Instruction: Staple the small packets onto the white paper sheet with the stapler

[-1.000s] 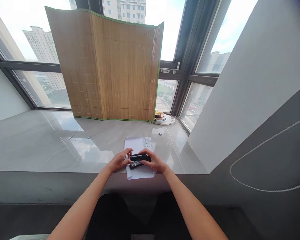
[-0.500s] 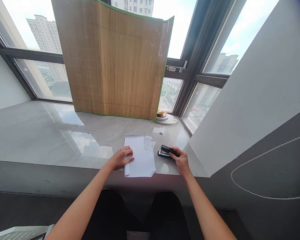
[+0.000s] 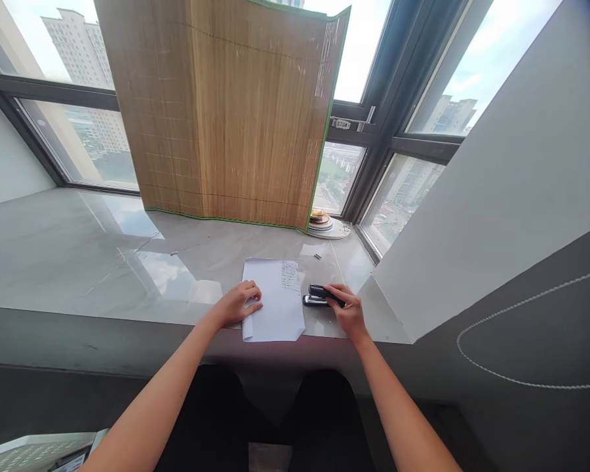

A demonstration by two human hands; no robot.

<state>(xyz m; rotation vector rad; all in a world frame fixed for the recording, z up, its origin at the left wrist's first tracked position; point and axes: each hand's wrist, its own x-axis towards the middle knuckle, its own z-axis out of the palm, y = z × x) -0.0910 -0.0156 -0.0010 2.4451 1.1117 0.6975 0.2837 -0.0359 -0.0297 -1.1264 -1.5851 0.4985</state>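
A white sheet of paper point(image 3: 276, 301) with a small block of print near its top right lies near the front edge of the grey stone sill point(image 3: 78, 255). My left hand point(image 3: 238, 303) rests on the paper's left edge, fingers curled on it. Just right of the paper sits a black stapler point(image 3: 319, 295) on the sill. My right hand point(image 3: 347, 309) grips the stapler from the right side.
A bamboo mat point(image 3: 226, 111) with green trim stands upright against the window at the back. A small stack of plates point(image 3: 322, 223) sits at its right foot. Loose staples point(image 3: 317, 256) lie behind the paper. A white slanted wall point(image 3: 472, 216) bounds the right.
One second ago both hands held the stapler over the paper. My right hand has carried it to the sill right of the paper, and my left hand settled on the paper's left edge.
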